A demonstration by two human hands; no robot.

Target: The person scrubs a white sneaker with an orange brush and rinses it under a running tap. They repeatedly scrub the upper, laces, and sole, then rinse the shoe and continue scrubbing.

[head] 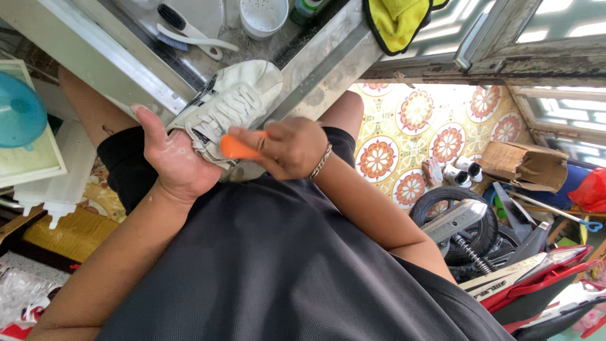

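My right fingers (252, 136) are curled shut around an orange handle (237, 148); only its rounded end shows, and whatever head it carries is hidden behind the hand and shoe. Right hand (290, 146) sits at the shoe's heel end, a chain bracelet (320, 163) on the wrist.

Left fingers (146, 123) are wrapped under and around the shoe (230, 101), thumb up along its side, palm cupping the heel. Left hand (177, 161) is dusted pale. So both hands are closed, one on the shoe, one on the handle.

The shoe is a white laced sneaker, held over my lap, toe pointing away from me and reaching the desk's near edge. Laces face up, tilted slightly left.

Further out, on the desk (328, 57): a black-bristled brush (183, 25) with a white handle toward the far left, a white cup (264, 16) at the far edge near the middle, and a yellow cloth (398, 22) draped over the right end.

Below me, dark shorts and shirt. To my right, a patterned tile floor (404, 136), a cardboard box (527, 165), and a parked scooter (499, 252) with its wheel near my right elbow. To my left, a teal bowl (19, 113) resting on a pale tray.
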